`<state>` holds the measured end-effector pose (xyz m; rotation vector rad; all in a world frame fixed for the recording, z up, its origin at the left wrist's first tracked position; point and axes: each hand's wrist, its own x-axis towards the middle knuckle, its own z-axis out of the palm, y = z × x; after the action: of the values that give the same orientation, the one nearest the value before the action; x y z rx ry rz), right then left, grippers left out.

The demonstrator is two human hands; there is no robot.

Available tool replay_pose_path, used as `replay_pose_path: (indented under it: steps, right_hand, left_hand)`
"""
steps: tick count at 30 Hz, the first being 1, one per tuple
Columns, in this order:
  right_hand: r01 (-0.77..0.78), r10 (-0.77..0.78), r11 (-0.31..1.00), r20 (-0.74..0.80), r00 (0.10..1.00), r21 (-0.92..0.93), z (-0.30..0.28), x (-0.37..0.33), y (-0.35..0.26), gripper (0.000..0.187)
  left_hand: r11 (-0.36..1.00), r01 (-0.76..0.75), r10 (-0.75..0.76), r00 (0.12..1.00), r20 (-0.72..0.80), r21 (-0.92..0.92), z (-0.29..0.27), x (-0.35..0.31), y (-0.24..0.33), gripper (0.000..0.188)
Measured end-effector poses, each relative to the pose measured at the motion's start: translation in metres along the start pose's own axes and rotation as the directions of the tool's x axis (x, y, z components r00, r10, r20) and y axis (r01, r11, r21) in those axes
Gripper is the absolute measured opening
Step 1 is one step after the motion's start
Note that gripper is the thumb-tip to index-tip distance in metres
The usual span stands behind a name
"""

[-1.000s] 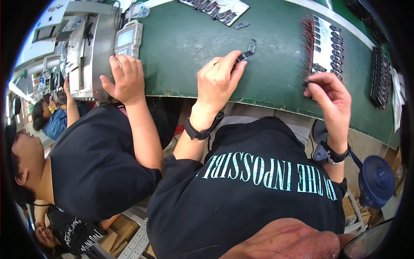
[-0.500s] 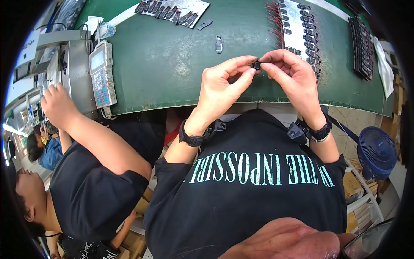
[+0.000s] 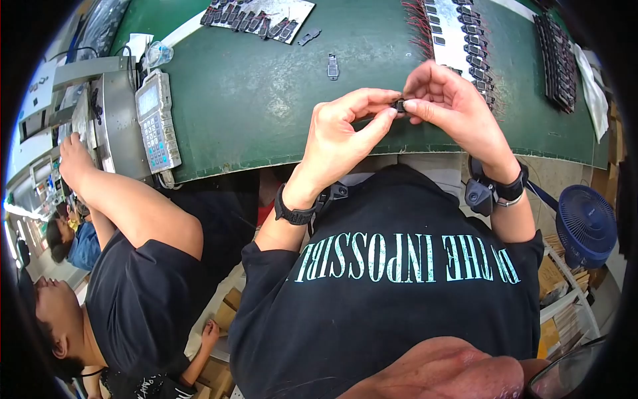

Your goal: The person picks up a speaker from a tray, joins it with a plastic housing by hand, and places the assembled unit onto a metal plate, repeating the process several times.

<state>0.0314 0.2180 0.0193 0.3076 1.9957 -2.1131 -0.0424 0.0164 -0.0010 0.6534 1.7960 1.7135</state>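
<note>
Just over the green table, a small black rectangular part (image 3: pixel 399 105) is pinched between the thumb and fingertips of my left hand (image 3: pixel 342 133). My right hand (image 3: pixel 458 110) presses its thumb to the part's right side, its other fingers curled above. The fingertips cover much of the part, so its details are hidden. A loose grey-and-black framed piece (image 3: pixel 333 67) lies on the table just beyond my left hand. Past my right hand stands a white board (image 3: pixel 450 56) with rows of small black parts and thin red wires (image 3: pixel 417 30).
Another white board (image 3: pixel 292 12) with black parts lies at the back left, beside a loose piece (image 3: pixel 309 37). Dark stacked trays (image 3: pixel 555 63) sit at the right. A keypad controller (image 3: pixel 156 123) stands left, near a co-worker's arm (image 3: pixel 133 203). A blue fan (image 3: pixel 585 226) is at lower right.
My right hand has shifted slightly, its index finger lifting and curling while the thumb stays by the part. My left hand keeps its pinch. The co-worker's arm has moved a little left.
</note>
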Motion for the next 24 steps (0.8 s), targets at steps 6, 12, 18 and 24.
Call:
replay_pose_path:
  steps: [6,12,18,24]
  right_hand:
    - [0.089,-0.086,0.989,0.030,0.996,-0.122,0.001,0.002,0.007,0.026]
    - [0.179,-0.304,0.821,-0.150,0.941,-0.543,0.011,-0.014,-0.008,0.028]
    - [0.000,-0.362,0.708,-0.363,0.858,-0.706,-0.049,-0.005,-0.011,0.013]
    - [0.007,-0.459,0.508,-0.265,0.848,-0.861,-0.051,0.002,0.004,0.009]
  left_hand:
    - [0.998,-0.024,0.025,1.000,-0.011,0.064,0.006,0.003,-0.001,0.024]
    - [0.977,-0.080,0.090,0.995,-0.042,0.196,0.016,-0.002,0.004,0.024]
    - [0.997,-0.065,0.059,0.991,-0.118,-0.049,0.012,0.002,0.006,0.025]
    - [0.998,-0.056,0.051,0.990,-0.133,-0.033,-0.001,-0.004,-0.009,0.022]
